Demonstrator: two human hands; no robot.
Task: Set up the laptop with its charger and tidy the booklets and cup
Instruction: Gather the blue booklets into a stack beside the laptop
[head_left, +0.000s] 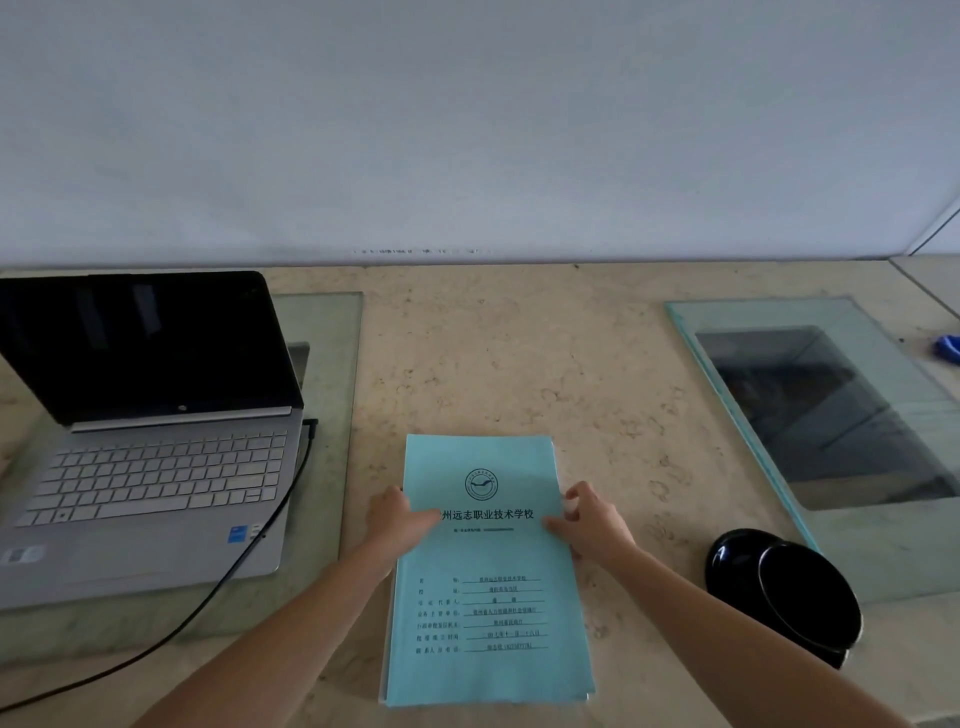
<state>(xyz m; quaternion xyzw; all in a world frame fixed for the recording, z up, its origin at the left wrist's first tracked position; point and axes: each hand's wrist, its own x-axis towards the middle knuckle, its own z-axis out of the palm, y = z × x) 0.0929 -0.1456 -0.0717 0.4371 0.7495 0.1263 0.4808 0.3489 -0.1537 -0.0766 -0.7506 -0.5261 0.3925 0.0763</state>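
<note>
Two hands flank one stack of light-blue booklets (488, 571) lying flat on the beige stone counter (519, 364). The left hand (397, 522) rests on the stack's left edge with its thumb laid across the cover, fingers curled over the side; the right hand (589, 525) grips the right edge, fingertips bent against the pages. How many booklets make up the stack cannot be counted, though several page edges show at the bottom corner. One laptop (150, 457) stands open to the left, its screen dark, sitting on a glass panel (332, 364). One black charger cable (260, 545) is plugged into the laptop's right side and trails off toward the near left edge. A second glass panel (779, 322) lies to the right, well apart from the stack. One black cup (784, 592) lies tipped on its side near the stack's right, at the glass panel's near corner. One small blue object (946, 348) sits at the far right edge, too cropped to identify.
</note>
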